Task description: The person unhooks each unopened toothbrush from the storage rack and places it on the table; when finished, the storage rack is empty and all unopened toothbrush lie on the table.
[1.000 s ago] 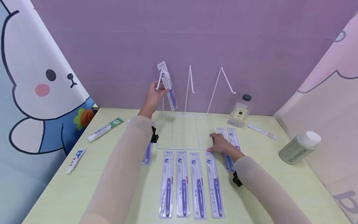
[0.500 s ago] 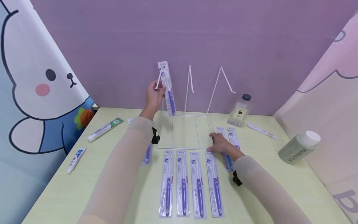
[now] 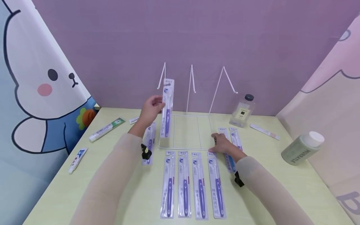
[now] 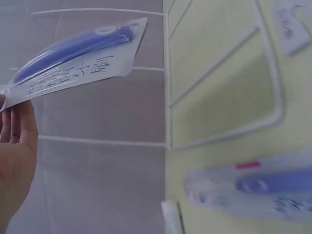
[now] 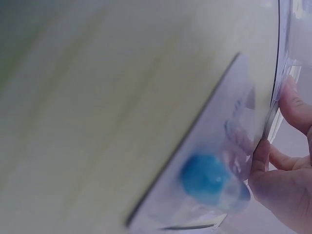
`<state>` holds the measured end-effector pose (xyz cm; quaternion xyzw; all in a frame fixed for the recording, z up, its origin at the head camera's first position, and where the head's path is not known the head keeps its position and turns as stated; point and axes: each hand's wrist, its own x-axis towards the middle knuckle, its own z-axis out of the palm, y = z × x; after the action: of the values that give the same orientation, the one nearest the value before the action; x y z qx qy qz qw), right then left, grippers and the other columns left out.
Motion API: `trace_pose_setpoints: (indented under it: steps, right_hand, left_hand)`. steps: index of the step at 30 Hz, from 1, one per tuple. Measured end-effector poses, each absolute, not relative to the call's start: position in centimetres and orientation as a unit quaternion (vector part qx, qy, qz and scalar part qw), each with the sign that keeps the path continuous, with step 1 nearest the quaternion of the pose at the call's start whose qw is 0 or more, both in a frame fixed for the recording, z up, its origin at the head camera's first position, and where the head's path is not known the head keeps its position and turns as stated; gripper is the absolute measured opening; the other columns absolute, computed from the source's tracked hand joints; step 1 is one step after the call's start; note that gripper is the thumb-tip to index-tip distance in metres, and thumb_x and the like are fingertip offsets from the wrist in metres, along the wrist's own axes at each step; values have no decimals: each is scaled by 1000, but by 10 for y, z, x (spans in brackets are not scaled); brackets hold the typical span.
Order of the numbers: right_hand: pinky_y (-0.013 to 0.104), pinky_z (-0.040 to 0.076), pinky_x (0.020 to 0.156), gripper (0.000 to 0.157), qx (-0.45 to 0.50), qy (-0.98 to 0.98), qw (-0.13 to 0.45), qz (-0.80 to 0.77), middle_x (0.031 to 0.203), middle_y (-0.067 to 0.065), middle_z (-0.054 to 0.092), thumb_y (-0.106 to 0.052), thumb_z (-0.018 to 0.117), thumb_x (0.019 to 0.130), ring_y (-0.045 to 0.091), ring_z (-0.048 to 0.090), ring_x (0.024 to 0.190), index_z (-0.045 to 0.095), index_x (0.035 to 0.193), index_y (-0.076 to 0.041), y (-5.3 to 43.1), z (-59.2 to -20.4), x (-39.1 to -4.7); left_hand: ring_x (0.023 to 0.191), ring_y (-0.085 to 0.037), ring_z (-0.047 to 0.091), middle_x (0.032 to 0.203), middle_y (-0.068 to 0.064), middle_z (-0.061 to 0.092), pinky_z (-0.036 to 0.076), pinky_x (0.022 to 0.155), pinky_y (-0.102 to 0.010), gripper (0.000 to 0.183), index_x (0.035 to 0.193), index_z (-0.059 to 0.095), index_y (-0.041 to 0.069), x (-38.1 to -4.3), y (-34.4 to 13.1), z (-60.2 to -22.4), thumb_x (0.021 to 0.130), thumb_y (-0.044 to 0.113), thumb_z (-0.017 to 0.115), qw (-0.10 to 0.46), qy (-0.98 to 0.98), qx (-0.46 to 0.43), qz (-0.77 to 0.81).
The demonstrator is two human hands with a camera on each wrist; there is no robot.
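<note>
My left hand (image 3: 150, 113) pinches a packaged toothbrush (image 3: 167, 109) by its left edge. The toothbrush has a purple handle and stands upright in front of the left hook of a white wire display rack (image 3: 174, 132), below the hook's tip and apart from it. In the left wrist view the pack's lower end (image 4: 73, 63) points away from the fingers (image 4: 27, 122). My right hand (image 3: 222, 145) grips the rack's base at its front right corner. A blue-handled packaged toothbrush (image 5: 204, 178) lies beside that hand. The rack's middle and right hooks carry nothing.
Several packaged toothbrushes (image 3: 184, 184) lie in a row before the rack. Another one (image 3: 150, 142) lies by the left forearm. Toothpaste tubes (image 3: 107, 129) are at left. At right stand a clear bottle (image 3: 242, 112) and a green bottle (image 3: 301, 150), with a white stick (image 3: 264, 132) lying between.
My left hand has drawn the packaged toothbrush down and toward me, away from the left hook. The pack has gone from tilted to nearly upright. My right hand has kept its place.
</note>
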<state>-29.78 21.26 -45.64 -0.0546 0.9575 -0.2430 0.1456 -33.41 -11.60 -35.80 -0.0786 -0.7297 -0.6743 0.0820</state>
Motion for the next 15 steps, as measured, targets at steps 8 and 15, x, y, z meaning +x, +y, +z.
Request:
trace_pose_setpoints:
  steps: [8,15]
  right_hand:
    - [48,33,95,88,-55,958,148,-240,129,25,32,-30,78,68,37,40,112,30,138,-4,212,-454,-297]
    - [48,34,94,89,-42,958,157,-235,131,24,30,-32,77,69,36,41,111,30,140,-8,211,-452,-296]
  left_hand:
    - [94,-26,54,111,-18,51,52,72,-33,41,126,46,-1,-302,-179,-399,87,4,56,31,-758,-20,-652]
    - [99,-31,53,119,-21,47,50,78,-38,47,134,36,2,-285,-216,-432,90,6,51,-33,-770,43,-636]
